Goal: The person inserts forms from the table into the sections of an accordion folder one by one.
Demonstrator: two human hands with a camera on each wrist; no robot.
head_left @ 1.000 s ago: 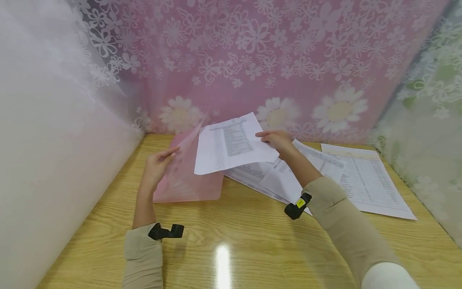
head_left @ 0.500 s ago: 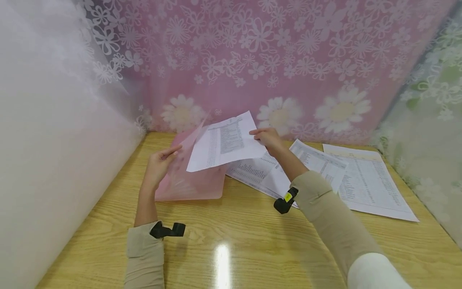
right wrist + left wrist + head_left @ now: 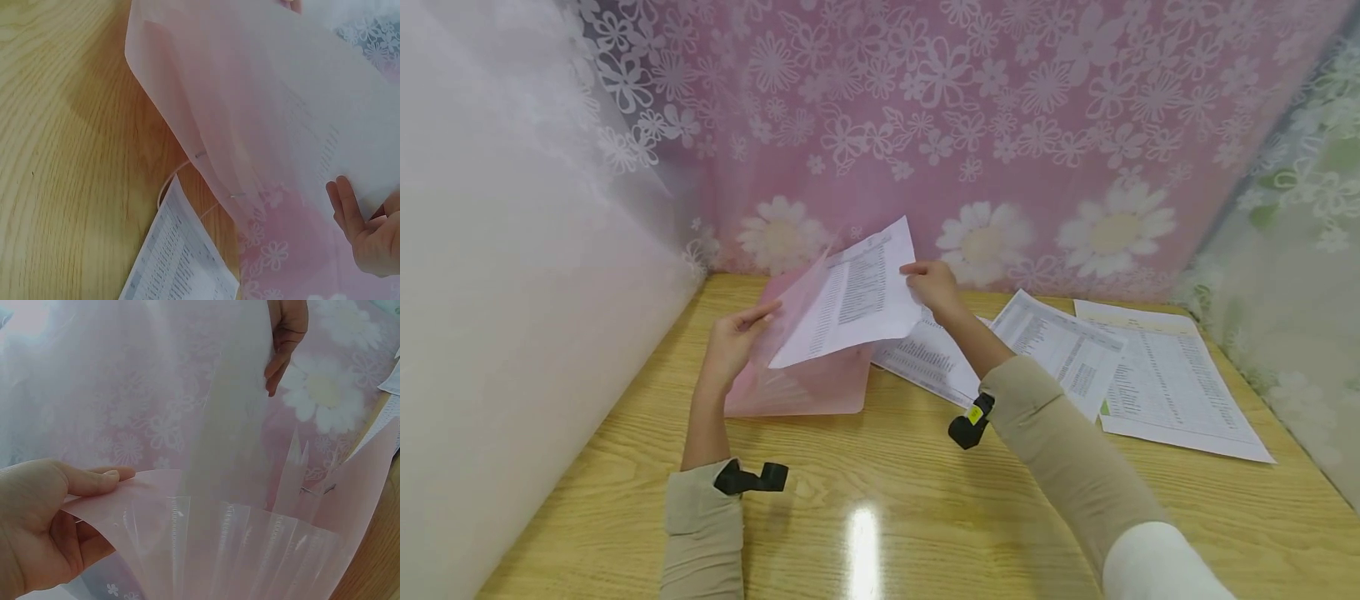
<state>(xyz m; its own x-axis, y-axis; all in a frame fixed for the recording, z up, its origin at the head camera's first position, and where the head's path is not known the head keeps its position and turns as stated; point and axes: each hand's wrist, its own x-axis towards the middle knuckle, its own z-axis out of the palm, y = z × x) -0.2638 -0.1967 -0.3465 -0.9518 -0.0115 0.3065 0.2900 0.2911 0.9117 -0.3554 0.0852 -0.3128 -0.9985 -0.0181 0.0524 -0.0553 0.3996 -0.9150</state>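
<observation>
A translucent pink plastic folder (image 3: pixel 808 392) with several clear pocket layers (image 3: pixel 256 544) lies on the left part of the table, its upper leaves raised. My left hand (image 3: pixel 728 346) pinches the folder's left edge between thumb and fingers. Across from it, my right hand (image 3: pixel 934 287) holds a printed sheet (image 3: pixel 865 287) by its right side, tilted over the folder. In the left wrist view the sheet's lower end sits down among the clear pockets. A pink leaf partly covers the sheet's left part in the head view.
More printed sheets (image 3: pixel 917 362) lie right of the folder, one partly under the right forearm. Another overlapping sheet (image 3: pixel 1052 342) and a larger one (image 3: pixel 1180 383) spread toward the right edge of the wooden table (image 3: pixel 805 533). A flowered pink backdrop (image 3: pixel 865 100) stands behind.
My right hand has moved left with the printed sheet, which now stands more tilted and reaches further in among the folder's leaves. The left hand keeps its grip at nearly the same place.
</observation>
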